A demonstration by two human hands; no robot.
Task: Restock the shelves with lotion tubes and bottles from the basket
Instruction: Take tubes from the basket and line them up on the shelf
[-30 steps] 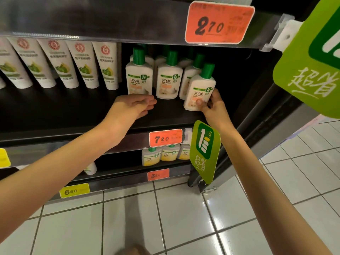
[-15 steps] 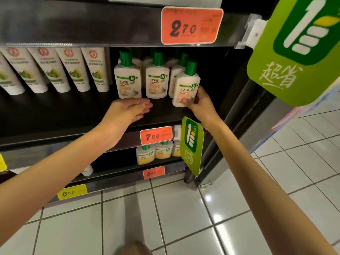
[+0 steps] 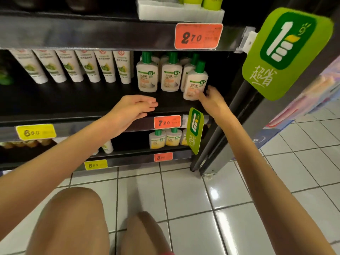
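My right hand (image 3: 213, 100) grips the lower part of a white lotion bottle with a green cap (image 3: 195, 81), which leans slightly at the front right of the dark middle shelf (image 3: 73, 102). Other matching bottles (image 3: 147, 76) stand upright behind and to its left. A row of several white lotion tubes (image 3: 73, 68) leans at the back left of the same shelf. My left hand (image 3: 134, 109) hovers flat and empty over the shelf's front edge, fingers pointing right. The basket is not in view.
Orange price tags (image 3: 198, 36) (image 3: 167, 122) and yellow ones (image 3: 35, 132) sit on the shelf edges. Green hanging signs (image 3: 287, 52) (image 3: 194, 129) jut out on the right. Smaller yellow-labelled bottles (image 3: 165, 138) stand on the lower shelf. My knees (image 3: 73, 221) are over white floor tiles.
The view has pulled back and tilted down, so my knees now show. My right hand stays on the front right bottle, which leans a little more. My left hand has barely moved.
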